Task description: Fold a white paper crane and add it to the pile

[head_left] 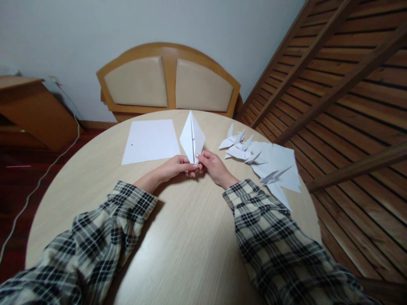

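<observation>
A white paper folded into a kite-like diamond (192,136) stands upright over the round wooden table (178,237), its point facing away from me. My left hand (173,167) pinches its lower tip from the left. My right hand (212,166) pinches the same lower tip from the right. Both hands have their fingers closed on the paper, and both arms wear plaid sleeves.
A flat white sheet (150,140) lies on the table at the left of the fold. Several folded paper cranes (239,146) and loose sheets (280,167) lie at the right. A wooden chair (170,80) stands behind the table. A wooden slatted stair (343,84) rises at right.
</observation>
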`<state>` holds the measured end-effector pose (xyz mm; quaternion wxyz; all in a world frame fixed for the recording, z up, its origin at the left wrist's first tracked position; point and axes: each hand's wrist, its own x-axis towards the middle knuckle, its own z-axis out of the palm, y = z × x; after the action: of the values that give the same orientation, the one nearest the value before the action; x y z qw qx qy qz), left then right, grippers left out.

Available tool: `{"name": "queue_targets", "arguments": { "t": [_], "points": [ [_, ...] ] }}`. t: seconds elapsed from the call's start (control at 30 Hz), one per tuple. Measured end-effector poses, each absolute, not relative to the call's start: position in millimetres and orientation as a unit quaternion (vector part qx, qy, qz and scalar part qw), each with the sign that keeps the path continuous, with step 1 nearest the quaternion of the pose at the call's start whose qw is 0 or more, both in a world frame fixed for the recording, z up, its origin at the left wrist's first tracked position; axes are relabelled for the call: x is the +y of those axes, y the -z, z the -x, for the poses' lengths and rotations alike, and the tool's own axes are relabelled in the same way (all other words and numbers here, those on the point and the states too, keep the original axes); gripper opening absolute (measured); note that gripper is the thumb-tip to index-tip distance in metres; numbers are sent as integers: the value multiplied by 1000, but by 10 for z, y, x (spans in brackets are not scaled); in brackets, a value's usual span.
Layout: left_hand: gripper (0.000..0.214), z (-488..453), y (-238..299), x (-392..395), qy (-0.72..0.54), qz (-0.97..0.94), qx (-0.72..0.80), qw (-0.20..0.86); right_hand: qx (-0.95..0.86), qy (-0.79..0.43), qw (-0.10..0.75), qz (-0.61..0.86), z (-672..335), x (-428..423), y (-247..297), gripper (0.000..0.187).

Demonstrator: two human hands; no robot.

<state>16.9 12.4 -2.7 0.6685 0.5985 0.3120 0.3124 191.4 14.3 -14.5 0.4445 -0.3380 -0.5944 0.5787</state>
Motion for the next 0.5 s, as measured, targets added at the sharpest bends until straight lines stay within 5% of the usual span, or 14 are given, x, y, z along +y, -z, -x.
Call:
{"name": "queue_targets", "arguments": {
  "t": [0.5],
  "points": [
    [16, -188, 23, 123, -335, -585, 302, 675, -574, -583, 467, 335, -1912, 162, 169, 36]
  ]
}}
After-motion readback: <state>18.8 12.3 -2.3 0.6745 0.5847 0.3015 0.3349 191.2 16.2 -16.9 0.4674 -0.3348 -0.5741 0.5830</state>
